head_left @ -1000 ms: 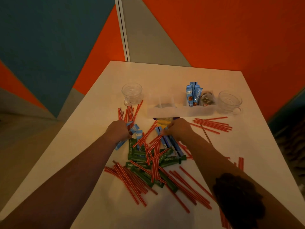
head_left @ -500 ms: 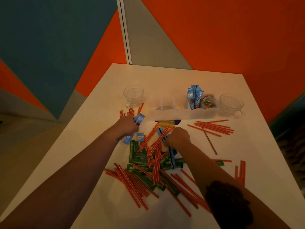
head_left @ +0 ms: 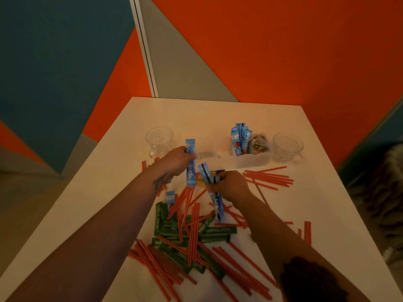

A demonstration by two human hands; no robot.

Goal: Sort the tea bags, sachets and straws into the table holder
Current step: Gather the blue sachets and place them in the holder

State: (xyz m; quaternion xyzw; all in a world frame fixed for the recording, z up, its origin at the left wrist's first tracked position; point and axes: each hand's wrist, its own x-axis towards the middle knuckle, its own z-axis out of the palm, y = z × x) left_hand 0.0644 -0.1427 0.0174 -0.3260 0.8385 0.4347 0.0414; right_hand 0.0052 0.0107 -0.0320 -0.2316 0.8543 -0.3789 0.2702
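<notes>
Orange, teal and grey wall panels backed a white counter (head_left: pixel 109 192), dim warm light. Nearest the camera, red straws (head_left: pixel 157 264) lay scattered and crossed over green sachets (head_left: pixel 209 238); script on the green ones was too blurred to read. More red straws in a loose bundle (head_left: pixel 268 178) sat at right, just in front of the holder. One small blue sachet (head_left: pixel 170 196) lay on the counter beside the pile.

Right hand (head_left: pixel 229 186) was clenched around a few blue-and-silver sachets (head_left: pixel 214 199), held tilted above the pile, dark stripe down each, lettering unreadable. Left hand (head_left: pixel 177 160) gripped a single blue sachet (head_left: pixel 190 162) upright, "NESCAFE" printed along it, at the left end of the holder.

Translucent table holder (head_left: pixel 244 163) stood across the far middle of the counter. Its right part held upright blue sachets (head_left: pixel 241 140), "NESCAFE" legible on one, and next to them a clear-wrapped tea bag (head_left: pixel 260 144). Left compartments looked bare, hard to tell. Two clear glass cups flanked it: left cup (head_left: pixel 159 140), right cup (head_left: pixel 287 147).
</notes>
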